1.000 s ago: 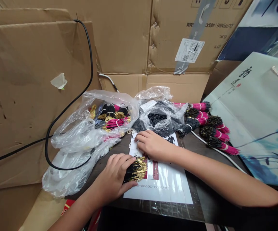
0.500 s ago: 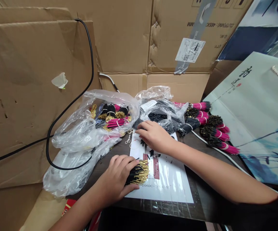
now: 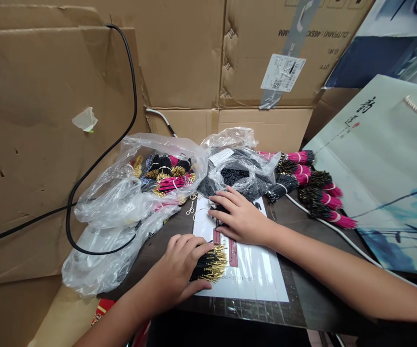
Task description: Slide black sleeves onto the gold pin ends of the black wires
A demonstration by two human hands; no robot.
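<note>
My left hand [image 3: 179,270] is closed around a bundle of black wires with gold tips [image 3: 210,264], which lies on a white printed sheet [image 3: 252,274] on the dark table. My right hand [image 3: 239,217] rests flat on the top of that sheet with its fingers stretched out over a few small black pieces [image 3: 220,210]. Just beyond its fingertips lies a clear bag of small black tubes [image 3: 239,176].
Another clear bag [image 3: 150,180] at the left holds pink, black and gold wire bundles. Several pink-and-black bundles [image 3: 313,190] lie at the right beside a pale gift bag [image 3: 385,159]. Cardboard boxes [image 3: 179,53] wall the back and left. A black cable [image 3: 96,164] loops down.
My right hand went forward to the bag of black tubes and has come back a little onto the sheet, fingers now spread over small black pieces. My left hand keeps its hold.
</note>
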